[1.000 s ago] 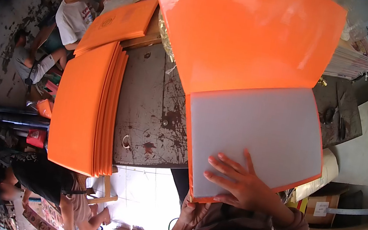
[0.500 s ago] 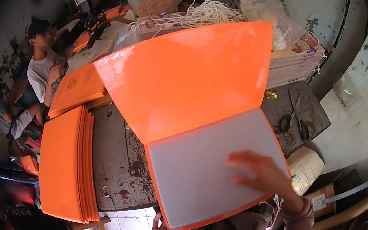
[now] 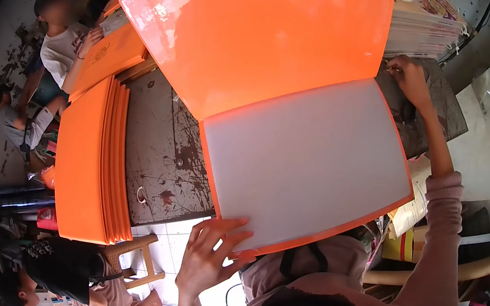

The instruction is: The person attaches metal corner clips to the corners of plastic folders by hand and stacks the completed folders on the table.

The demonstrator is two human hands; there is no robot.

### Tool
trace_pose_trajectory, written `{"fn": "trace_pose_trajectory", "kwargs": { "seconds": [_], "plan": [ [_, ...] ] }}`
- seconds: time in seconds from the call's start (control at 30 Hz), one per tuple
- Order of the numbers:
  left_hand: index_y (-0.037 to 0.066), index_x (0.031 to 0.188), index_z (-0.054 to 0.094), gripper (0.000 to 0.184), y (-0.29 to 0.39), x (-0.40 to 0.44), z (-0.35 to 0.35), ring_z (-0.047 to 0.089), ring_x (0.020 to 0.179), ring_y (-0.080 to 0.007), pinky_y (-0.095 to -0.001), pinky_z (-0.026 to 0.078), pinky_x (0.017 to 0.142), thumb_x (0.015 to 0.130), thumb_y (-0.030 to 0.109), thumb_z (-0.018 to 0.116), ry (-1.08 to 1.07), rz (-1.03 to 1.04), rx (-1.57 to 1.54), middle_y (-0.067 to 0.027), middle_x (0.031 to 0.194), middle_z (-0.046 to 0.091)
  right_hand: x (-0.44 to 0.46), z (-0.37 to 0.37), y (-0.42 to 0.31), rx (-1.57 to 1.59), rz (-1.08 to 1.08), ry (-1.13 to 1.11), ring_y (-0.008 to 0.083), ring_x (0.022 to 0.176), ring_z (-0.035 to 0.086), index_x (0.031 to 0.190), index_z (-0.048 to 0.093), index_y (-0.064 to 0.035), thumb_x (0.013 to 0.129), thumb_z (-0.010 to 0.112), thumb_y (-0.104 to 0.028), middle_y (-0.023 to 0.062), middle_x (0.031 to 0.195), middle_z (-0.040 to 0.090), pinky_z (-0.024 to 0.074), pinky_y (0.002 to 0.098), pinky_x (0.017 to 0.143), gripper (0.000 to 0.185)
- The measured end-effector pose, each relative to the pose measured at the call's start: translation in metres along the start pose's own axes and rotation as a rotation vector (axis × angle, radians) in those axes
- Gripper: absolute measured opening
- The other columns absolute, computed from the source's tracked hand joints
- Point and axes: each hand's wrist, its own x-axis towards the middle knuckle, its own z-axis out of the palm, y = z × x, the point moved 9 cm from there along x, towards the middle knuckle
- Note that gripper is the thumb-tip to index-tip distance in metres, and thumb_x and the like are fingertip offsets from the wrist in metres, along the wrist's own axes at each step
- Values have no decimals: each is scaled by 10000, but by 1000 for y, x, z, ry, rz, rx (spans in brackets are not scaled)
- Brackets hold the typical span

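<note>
Orange folder (image 3: 306,168) lies open between my left hand (image 3: 208,258) and right hand (image 3: 409,81). Left of my fingers stands an orange stack (image 3: 80,160); left ones, loosely spread, touch the folder's near corner; right ones curl beside its fold, gripping or not I cannot tell.

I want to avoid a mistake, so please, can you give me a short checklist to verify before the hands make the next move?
1. Orange cover spread open: ok.
2. Pale inner panel smooth: ok, no crease shows.
3. Left hand at the cover's near left corner: ok, fingers spread.
4. Right hand holding something: cannot tell; it is beyond the cover's right edge, its fingertips too small to read.
5. Cover wholly within the table: not ok, its near left corner appears to reach past the front edge.
6. Stack of orange covers apart from the open one: ok, bare tabletop shows between.
</note>
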Motion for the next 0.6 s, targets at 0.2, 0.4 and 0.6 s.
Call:
{"fn": "trace_pose_trajectory", "kwargs": {
  "seconds": [0.2, 0.4, 0.6],
  "plan": [
    [83, 919, 636, 273, 8, 13, 3, 604, 839, -179, -320, 490, 711, 704, 223, 730, -75, 214, 99, -28, 1008, 618, -4, -8, -4, -43, 58, 11, 307, 815, 625, 883, 617, -17, 752, 623, -28, 133, 881, 637, 485, 372, 701, 132],
    [59, 840, 636, 129, -8, 28, 3, 620, 662, -175, -291, 504, 549, 750, 137, 687, -54, 250, -85, -39, 821, 643, -6, -35, -23, 97, 207, 76, 119, 754, 618, 880, 595, -14, 827, 612, -99, 56, 813, 635, 476, 276, 661, 101],
    [66, 880, 631, 111, -34, 44, 15, 630, 657, -196, -300, 499, 565, 787, 122, 657, -134, 66, -527, -36, 812, 644, -9, -51, -48, 267, 220, -8, 104, 802, 583, 904, 604, -12, 842, 598, -130, 30, 856, 638, 450, 238, 750, 134]
  ]
}}
